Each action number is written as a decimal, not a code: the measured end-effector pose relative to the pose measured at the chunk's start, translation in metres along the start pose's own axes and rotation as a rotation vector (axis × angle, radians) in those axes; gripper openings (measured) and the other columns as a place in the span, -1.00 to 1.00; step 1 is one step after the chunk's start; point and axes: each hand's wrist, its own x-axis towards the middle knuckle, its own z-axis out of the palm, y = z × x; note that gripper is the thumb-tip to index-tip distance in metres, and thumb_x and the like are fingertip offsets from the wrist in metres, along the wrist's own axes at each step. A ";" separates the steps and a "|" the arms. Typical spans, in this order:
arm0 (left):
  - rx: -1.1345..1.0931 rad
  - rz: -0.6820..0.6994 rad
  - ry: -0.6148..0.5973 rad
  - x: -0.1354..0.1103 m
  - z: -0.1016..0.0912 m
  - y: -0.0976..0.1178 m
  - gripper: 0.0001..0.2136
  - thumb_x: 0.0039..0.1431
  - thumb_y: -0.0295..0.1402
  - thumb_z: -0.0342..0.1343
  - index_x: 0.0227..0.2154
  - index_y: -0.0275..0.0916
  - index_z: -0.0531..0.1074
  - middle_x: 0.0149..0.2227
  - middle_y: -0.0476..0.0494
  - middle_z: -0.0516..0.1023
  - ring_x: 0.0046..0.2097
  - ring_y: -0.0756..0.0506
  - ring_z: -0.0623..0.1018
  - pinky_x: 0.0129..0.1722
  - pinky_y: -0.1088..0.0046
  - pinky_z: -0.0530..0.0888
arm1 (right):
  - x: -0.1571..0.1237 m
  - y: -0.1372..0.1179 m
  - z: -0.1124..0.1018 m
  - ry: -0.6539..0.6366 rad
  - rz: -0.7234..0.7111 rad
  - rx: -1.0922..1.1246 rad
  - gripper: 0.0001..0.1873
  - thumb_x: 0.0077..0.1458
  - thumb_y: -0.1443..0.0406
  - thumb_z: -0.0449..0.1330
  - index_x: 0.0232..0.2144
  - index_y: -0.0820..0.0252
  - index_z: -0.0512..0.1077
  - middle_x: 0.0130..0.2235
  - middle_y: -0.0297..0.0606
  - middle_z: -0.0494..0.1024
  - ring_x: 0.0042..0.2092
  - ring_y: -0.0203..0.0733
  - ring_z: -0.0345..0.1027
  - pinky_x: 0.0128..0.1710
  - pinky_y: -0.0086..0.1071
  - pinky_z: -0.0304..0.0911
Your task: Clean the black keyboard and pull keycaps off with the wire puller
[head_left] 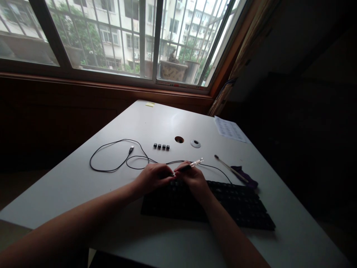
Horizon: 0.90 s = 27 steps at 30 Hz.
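A black keyboard [237, 208] lies on the white table, partly hidden under my hands and right forearm. My right hand [194, 180] is closed round a pen [196, 162] with a dark grip and a clear end, which points up and to the right. The pen's other end meets the fingertips of my left hand [154, 175], over the keyboard's back edge. My left fingers are pinched together on something small and dark that I cannot make out. Behind my hands, several black keycaps [163, 146] stand in a row.
A black cable [107, 171] with a USB plug [131, 149] loops at left. Behind are a cable hole [179, 139] and its grey cover [195, 143]. A thin brush [228, 166] rests on a purple cloth [245, 176] at right. Paper [230, 129] and a yellow note [150, 104] lie farther back.
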 end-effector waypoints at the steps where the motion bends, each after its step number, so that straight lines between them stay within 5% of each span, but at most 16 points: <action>1: -0.004 0.018 0.002 0.000 0.000 -0.001 -0.84 0.20 -0.26 0.25 -0.28 -0.26 0.56 -0.37 -0.10 0.64 -0.39 -0.03 0.59 -0.36 0.53 0.46 | 0.000 -0.001 0.000 -0.005 0.015 0.010 -0.81 0.02 0.15 0.38 -0.42 0.13 0.53 -0.39 -0.34 0.46 -0.36 -0.24 0.35 -0.33 -0.33 0.35; 8: -0.034 0.113 0.006 0.000 0.001 -0.004 -0.85 0.19 -0.29 0.27 -0.26 -0.26 0.54 -0.33 -0.11 0.62 -0.35 -0.03 0.59 -0.29 0.50 0.49 | 0.000 -0.003 0.000 -0.042 0.055 0.099 -0.82 0.00 0.17 0.40 -0.42 0.13 0.54 -0.37 -0.36 0.45 -0.37 -0.27 0.38 -0.30 -0.33 0.37; 19: -0.122 -0.020 -0.035 0.000 0.001 -0.013 -0.75 0.10 -0.20 0.37 -0.34 -0.29 0.56 -0.46 -0.05 0.60 -0.46 0.02 0.53 -0.44 0.60 0.40 | 0.000 0.002 -0.004 -0.085 0.120 0.193 -0.85 0.00 0.23 0.42 -0.36 0.13 0.57 -0.39 -0.38 0.51 -0.36 -0.27 0.42 -0.28 -0.35 0.34; 27: -0.195 0.050 -0.133 0.004 -0.005 -0.019 -0.78 0.19 -0.22 0.29 -0.21 -0.25 0.58 -0.30 -0.12 0.68 -0.29 -0.07 0.66 -0.24 0.52 0.52 | -0.001 0.010 -0.007 -0.047 0.206 0.217 -0.84 0.00 0.24 0.43 -0.36 0.16 0.57 -0.47 -0.38 0.54 -0.41 -0.32 0.38 -0.34 -0.41 0.25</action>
